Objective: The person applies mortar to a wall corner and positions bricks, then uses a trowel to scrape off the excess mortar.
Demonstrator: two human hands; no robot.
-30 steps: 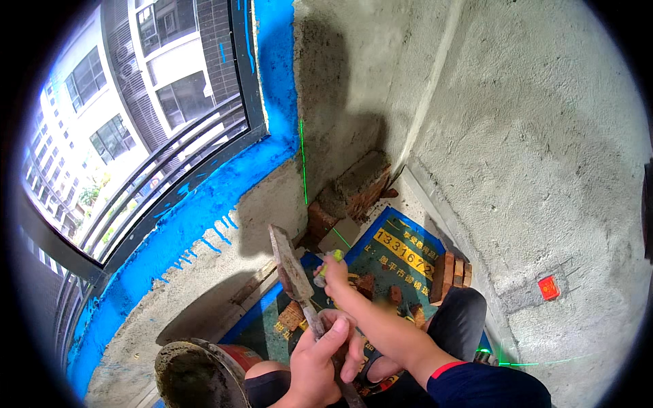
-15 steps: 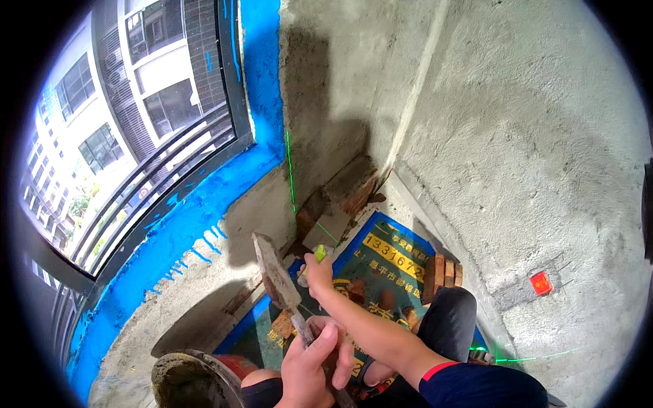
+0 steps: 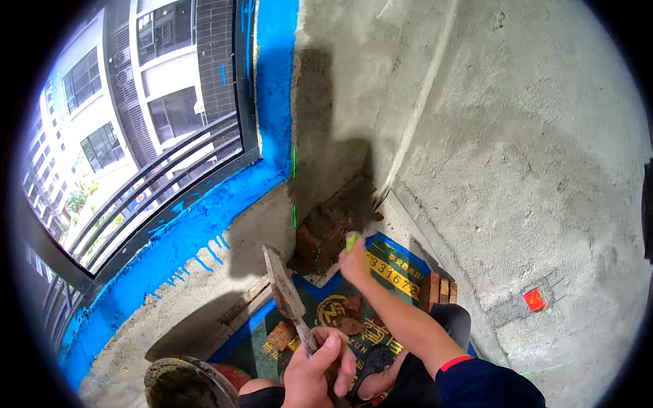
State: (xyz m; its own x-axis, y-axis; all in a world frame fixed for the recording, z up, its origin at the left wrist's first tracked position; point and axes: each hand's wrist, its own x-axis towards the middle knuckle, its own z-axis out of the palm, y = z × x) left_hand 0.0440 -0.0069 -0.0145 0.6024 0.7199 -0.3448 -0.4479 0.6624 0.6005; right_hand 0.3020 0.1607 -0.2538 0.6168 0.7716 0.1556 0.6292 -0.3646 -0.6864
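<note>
My left hand [image 3: 316, 367] is closed round the handle of a trowel [image 3: 284, 285], its mortar-smeared blade pointing up and away. Stretched out toward the corner, my right hand [image 3: 355, 264] is closed on a small yellow-green object [image 3: 352, 241]; its kind is hidden by my fingers. Just beyond that hand, rough reddish-brown bricks [image 3: 316, 238] lie in shadow at the foot of the wall. A broken brick piece [image 3: 280, 335] lies near the trowel, and more fragments [image 3: 350, 316] rest on the dark green printed sheet [image 3: 320, 292].
A mortar-crusted bucket [image 3: 187, 384] stands at lower left. Several bricks [image 3: 442, 290] are stacked against the right wall [image 3: 544, 170], which holds a red box [image 3: 535, 300]. A railed window [image 3: 163, 170] with a blue-coated edge [image 3: 218, 221] is on the left. A green laser line marks the corner.
My right hand has moved right and slightly farther away with the yellow-green object. A flat grey surface seen beyond it no longer shows; rough bricks do. My left hand still holds the trowel.
</note>
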